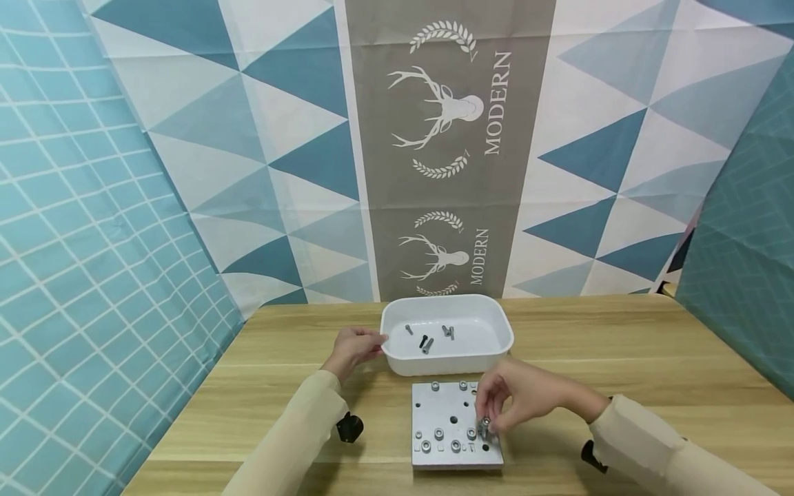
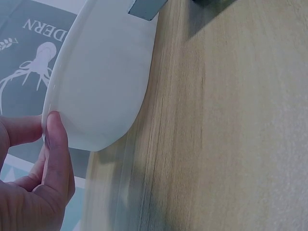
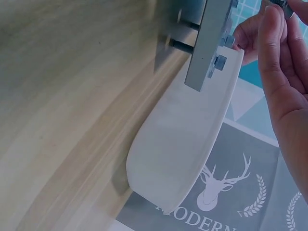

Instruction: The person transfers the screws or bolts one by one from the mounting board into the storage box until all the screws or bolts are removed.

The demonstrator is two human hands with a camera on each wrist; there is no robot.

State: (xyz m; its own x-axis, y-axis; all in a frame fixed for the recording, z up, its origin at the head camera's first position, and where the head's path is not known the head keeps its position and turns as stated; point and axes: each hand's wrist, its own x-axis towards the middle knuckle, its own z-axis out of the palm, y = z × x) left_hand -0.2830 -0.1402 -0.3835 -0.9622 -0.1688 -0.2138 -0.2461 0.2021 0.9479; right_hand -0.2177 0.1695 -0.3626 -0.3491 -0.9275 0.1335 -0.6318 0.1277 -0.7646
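Bolt (image 1: pixel 486 422) pinched in R hand (image 1: pixel 521 394) fingertips above plate (image 1: pixel 434 410); prob. light, rigid, poss. slick, sugg. hold nr. head. L hand (image 1: pixel 356 346) grips tray (image 1: pixel 443 366) rim.

Bright head view; dimmer wrist views

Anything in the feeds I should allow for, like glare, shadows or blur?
Head: bright, fairly even light, but the screw in the right hand shows too small for fine detail; left wrist: table pale and washed out toward the right, soft shadow by the tray; right wrist: dark shadow beside the plate.
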